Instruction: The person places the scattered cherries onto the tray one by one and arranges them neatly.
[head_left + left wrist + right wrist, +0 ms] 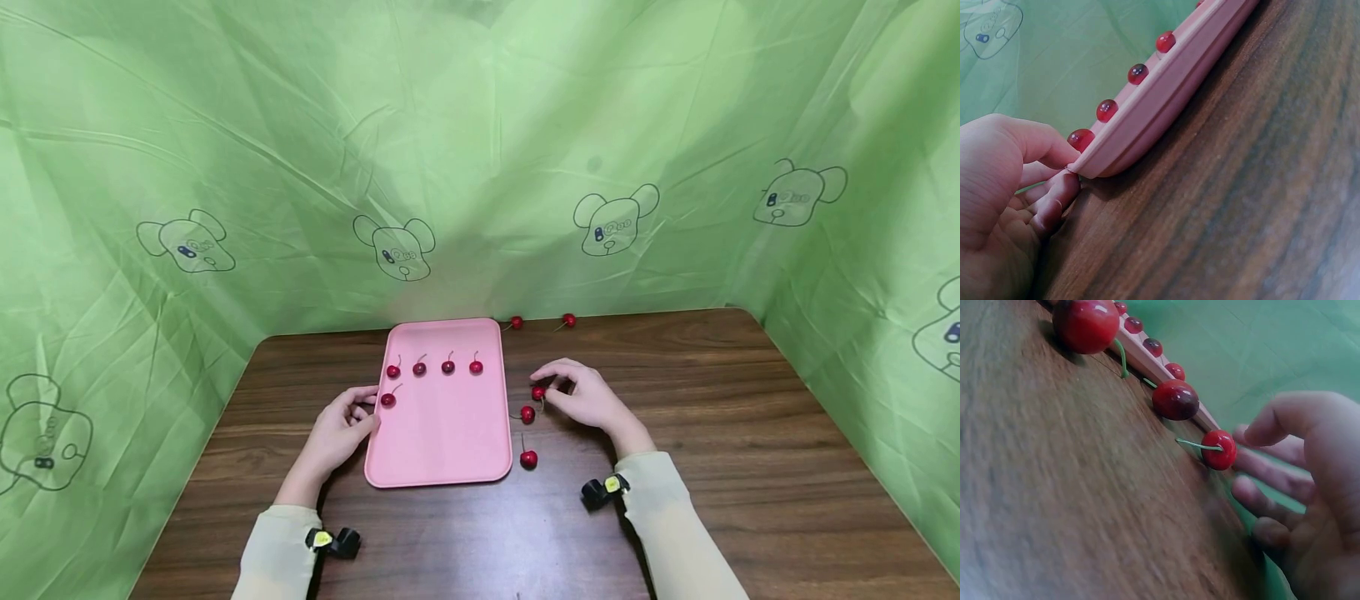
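A pink tray (442,442) lies on the table with several red cherries on it: a row near its upper part and one cherry (387,400) below the row's left end. My left hand (339,429) holds the tray's left edge, its thumb at the rim (1094,164) and the other fingers lower at the side. Right of the tray, my right hand (585,396) reaches around a cherry (1218,450) with a green stem. The thumb and fingers are spread about this cherry; no firm grip shows. Two more cherries (528,414) (528,459) lie nearer me, beside the tray.
Two cherries (516,322) (569,320) lie at the table's far edge, right of the tray's upper corner. A green curtain (480,167) with mouse-head drawings hangs behind and at both sides of the dark wooden table (750,467).
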`<state>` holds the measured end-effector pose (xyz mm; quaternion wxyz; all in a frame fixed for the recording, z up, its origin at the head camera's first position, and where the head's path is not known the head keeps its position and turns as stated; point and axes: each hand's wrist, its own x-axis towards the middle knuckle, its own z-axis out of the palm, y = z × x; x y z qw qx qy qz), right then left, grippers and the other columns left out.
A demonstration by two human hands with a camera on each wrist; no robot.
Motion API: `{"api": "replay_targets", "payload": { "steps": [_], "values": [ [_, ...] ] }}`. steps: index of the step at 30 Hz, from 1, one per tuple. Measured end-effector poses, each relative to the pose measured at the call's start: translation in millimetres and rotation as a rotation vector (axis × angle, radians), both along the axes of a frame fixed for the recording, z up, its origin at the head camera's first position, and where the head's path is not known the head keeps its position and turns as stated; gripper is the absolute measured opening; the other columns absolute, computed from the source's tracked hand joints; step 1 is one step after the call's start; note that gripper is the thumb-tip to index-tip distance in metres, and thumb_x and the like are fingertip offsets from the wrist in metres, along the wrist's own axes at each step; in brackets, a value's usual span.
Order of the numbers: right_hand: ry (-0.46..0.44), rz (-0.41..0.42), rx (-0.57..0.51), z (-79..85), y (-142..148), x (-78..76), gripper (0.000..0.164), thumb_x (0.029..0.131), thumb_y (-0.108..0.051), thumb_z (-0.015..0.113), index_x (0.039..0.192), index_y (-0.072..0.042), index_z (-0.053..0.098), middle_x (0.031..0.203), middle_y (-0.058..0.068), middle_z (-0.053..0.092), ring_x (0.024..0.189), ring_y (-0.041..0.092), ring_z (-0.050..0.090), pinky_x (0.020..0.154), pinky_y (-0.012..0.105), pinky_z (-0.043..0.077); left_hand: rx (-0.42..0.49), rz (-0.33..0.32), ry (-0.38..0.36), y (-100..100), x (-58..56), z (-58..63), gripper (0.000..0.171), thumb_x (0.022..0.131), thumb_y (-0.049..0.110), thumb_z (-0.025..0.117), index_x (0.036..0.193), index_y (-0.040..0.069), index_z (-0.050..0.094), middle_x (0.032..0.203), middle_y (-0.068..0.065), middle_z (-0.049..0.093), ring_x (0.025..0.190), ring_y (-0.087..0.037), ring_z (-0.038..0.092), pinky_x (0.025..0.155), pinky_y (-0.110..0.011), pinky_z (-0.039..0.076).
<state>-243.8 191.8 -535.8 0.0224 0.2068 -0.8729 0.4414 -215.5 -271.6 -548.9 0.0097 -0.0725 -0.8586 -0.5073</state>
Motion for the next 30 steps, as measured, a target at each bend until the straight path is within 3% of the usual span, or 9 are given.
{"api": "replay_targets", "payload": {
  "steps": [4, 9, 20, 30],
  "values": [
    [-0.021, 0.087, -0.006, -1.2, -0.2, -0.4, 0.035, 0.093, 0.001, 0.07, 0.122, -0.015, 0.082, 0.126, -0.002, 0.077, 0.102, 0.017, 0.069, 0.082, 0.03, 0.051, 0.001, 0.001, -0.003, 0.5, 0.2, 0.4, 0.044, 0.096, 0.003, 0.076, 0.14, 0.003, 0.069, 0.12, -0.015, 0.072, 0.087, -0.016, 0.062, 0.071, -0.023, 0.05],
    [-0.023, 0.097, -0.009, -2.7, -0.9, -0.4, 0.032, 0.094, 0.001, 0.071, 0.118, -0.015, 0.083, 0.122, -0.002, 0.078, 0.1, 0.015, 0.068, 0.079, 0.028, 0.05, 0.005, 0.004, -0.01, 1.0, 1.2, 1.4, 0.044, 0.096, 0.003, 0.077, 0.14, 0.004, 0.069, 0.121, -0.015, 0.072, 0.087, -0.017, 0.062, 0.071, -0.023, 0.05],
    [-0.053, 0.003, -0.018, -1.0, 3.4, 0.5, 0.018, 0.096, -0.01, 0.081, 0.112, -0.017, 0.083, 0.098, -0.006, 0.075, 0.088, 0.014, 0.068, 0.072, 0.027, 0.05, -0.012, 0.008, -0.016, 0.5, 0.8, 0.5, 0.044, 0.097, 0.003, 0.076, 0.14, 0.004, 0.069, 0.121, -0.014, 0.072, 0.089, -0.018, 0.061, 0.072, -0.023, 0.05],
    [-0.057, -0.069, -0.027, -2.8, 8.9, -1.2, 0.018, 0.092, -0.016, 0.088, 0.109, -0.013, 0.082, 0.098, 0.002, 0.073, 0.087, 0.016, 0.066, 0.074, 0.028, 0.051, 0.001, 0.008, -0.016, 0.9, 0.8, 0.5, 0.044, 0.097, 0.003, 0.077, 0.14, 0.004, 0.069, 0.122, -0.015, 0.072, 0.09, -0.019, 0.061, 0.072, -0.023, 0.05]
  ]
}}
